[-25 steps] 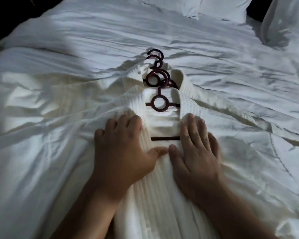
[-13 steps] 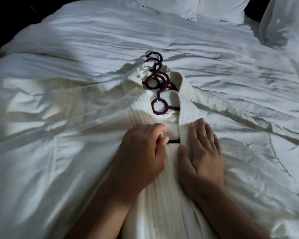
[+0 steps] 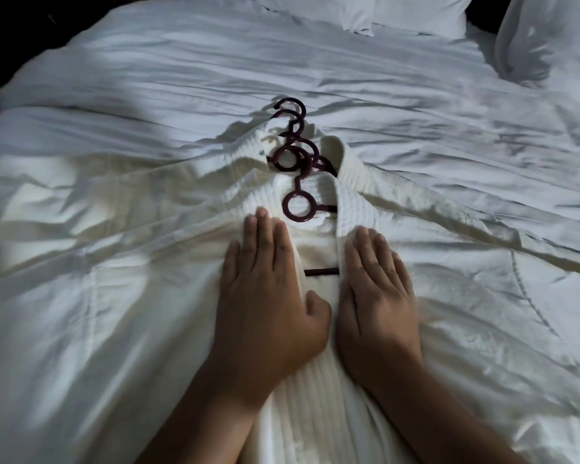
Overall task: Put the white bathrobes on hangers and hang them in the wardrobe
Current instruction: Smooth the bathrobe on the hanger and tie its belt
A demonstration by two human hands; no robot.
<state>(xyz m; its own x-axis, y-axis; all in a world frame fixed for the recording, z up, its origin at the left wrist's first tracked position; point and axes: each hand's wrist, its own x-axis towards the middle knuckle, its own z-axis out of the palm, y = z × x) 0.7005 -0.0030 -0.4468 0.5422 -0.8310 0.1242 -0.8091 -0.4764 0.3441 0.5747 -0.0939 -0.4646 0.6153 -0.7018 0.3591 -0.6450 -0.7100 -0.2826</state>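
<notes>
A white bathrobe (image 3: 355, 202) lies spread front-up on the bed, its ribbed collar open toward the pillows. Dark maroon hangers (image 3: 297, 162) with ring-shaped necks poke out of the collar, stacked one over another; a short piece of hanger bar (image 3: 321, 271) shows between the lapels. My left hand (image 3: 265, 296) lies flat with straight fingers on the left lapel. My right hand (image 3: 375, 289) presses flat on the right lapel. Neither hand holds anything. Most of each hanger is hidden under the cloth.
The robe rests on a wrinkled white duvet (image 3: 181, 78) covering the whole bed. White pillows (image 3: 416, 11) sit at the far end, and another white fabric mass (image 3: 549, 38) is at the upper right. Dark room edges lie at the upper left.
My left hand, curled near the hanger bar half a second ago, has flattened and slid outward onto the left lapel. The right hand stays flat on the right lapel. More of the bar shows.
</notes>
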